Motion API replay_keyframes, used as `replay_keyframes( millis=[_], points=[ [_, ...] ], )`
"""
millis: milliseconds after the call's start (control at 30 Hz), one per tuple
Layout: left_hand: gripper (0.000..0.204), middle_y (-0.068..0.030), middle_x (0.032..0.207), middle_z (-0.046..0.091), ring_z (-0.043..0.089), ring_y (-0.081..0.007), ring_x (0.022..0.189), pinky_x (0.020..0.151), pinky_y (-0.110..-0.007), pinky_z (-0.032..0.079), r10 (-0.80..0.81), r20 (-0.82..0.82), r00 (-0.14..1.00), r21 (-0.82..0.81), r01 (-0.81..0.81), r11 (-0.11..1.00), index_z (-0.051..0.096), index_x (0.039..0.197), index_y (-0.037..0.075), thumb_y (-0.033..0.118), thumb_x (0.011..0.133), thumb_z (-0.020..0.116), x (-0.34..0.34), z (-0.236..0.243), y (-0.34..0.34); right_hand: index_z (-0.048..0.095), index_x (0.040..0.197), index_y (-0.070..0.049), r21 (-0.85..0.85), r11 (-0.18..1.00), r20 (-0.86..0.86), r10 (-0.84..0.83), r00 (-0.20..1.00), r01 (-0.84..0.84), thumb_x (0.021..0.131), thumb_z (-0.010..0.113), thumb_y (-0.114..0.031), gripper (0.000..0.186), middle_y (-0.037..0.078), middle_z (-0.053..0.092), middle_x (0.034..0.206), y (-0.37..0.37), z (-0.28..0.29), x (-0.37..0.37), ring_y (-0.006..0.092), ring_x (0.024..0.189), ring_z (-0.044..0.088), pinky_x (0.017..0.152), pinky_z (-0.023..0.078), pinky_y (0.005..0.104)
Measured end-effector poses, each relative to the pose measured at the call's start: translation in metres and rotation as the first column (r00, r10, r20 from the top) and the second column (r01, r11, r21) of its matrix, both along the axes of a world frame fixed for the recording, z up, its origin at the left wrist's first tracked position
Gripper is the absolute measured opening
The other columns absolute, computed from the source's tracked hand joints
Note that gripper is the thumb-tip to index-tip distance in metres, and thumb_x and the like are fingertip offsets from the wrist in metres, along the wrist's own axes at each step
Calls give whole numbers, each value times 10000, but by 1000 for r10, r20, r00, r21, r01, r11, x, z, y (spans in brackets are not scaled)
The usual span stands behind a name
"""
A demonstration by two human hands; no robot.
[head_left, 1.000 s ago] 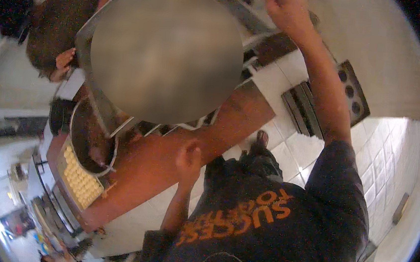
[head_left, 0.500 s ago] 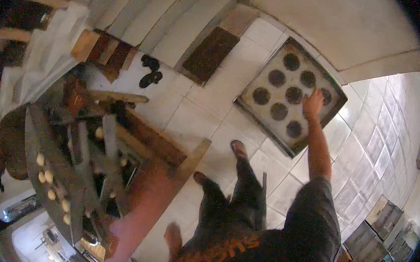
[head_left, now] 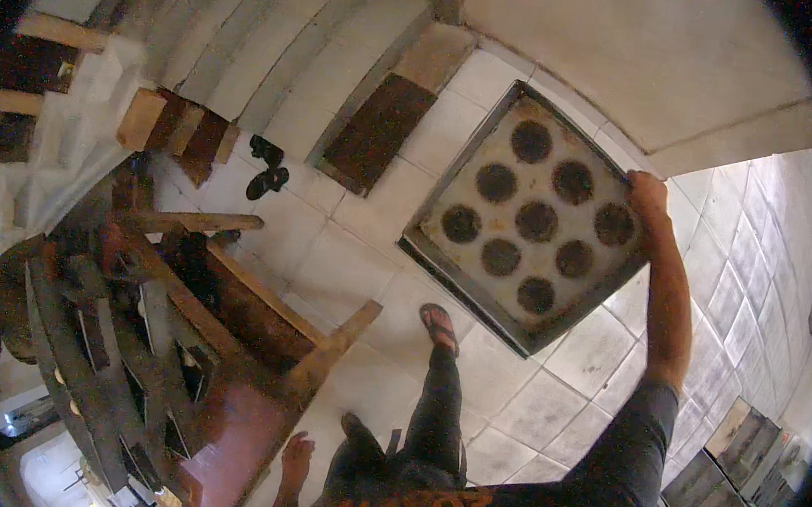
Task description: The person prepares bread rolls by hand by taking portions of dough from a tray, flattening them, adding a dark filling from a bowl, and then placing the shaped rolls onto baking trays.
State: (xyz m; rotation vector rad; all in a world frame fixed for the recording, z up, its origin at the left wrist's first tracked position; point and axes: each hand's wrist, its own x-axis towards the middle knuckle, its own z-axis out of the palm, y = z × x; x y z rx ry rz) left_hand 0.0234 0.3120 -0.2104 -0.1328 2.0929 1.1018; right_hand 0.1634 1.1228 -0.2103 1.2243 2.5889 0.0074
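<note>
A square, shallow metal tray (head_left: pixel 556 197) with several dark round patches is ahead of me near the wall. My right hand (head_left: pixel 649 199) is closed around its rim at the right-hand corner, with the arm stretched out. Whether the tray rests on the floor or is partly raised, I cannot tell. My left hand (head_left: pixel 297 458) hangs low beside the reddish tabletop (head_left: pixel 239 451), its fingers loosely apart and nothing seen in them.
Wooden beams (head_left: pixel 267 299) and a dark slatted rack (head_left: pixel 108 353) stand to the left. Black sandals (head_left: pixel 267 168) lie by the concrete steps (head_left: pixel 345 65). A person (head_left: pixel 11 301) is at the far left. Dark boxes (head_left: pixel 730 465) sit at the lower right.
My right hand has gone from above the tray's surface to its right-hand corner and closed on the rim. The tray appears lower and larger in view; my feet and viewpoint have shifted.
</note>
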Motion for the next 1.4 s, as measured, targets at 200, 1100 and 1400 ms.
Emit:
replay_keyframes(
  millis=[200, 1100, 1400],
  points=[
    [306, -35, 845, 564, 507, -83, 773, 700, -219, 422, -217, -19, 976, 68, 218, 974, 481, 1123, -2, 88, 832, 511, -11, 2, 17, 505, 828, 11, 47, 928, -491, 343, 801, -369, 545, 533, 51, 287, 187, 446, 1155, -155, 139, 30, 366, 1157, 377, 962, 328, 423],
    [263, -44, 810, 594, 533, -101, 738, 642, -214, 406, 781, -208, 589, 560, -583, 589, 529, 1032, -16, 90, 792, 506, 99, 34, -444, 586, 887, -22, -523, 665, -799, -601, 34, -533, 626, 560, -74, 268, 65, 566, 791, -721, 344, -300, 225, 677, 527, 614, 426, 366],
    [315, -67, 888, 606, 544, -127, 797, 673, -241, 413, 928, -49, 370, 507, -791, 342, 525, 1066, -9, 163, 801, 526, 87, 47, -471, 522, 1056, -6, -561, 597, -772, -627, 103, -574, 611, 555, -41, 447, 85, 540, 863, -824, 317, -383, 217, 751, 516, 677, 432, 335]
  ],
)
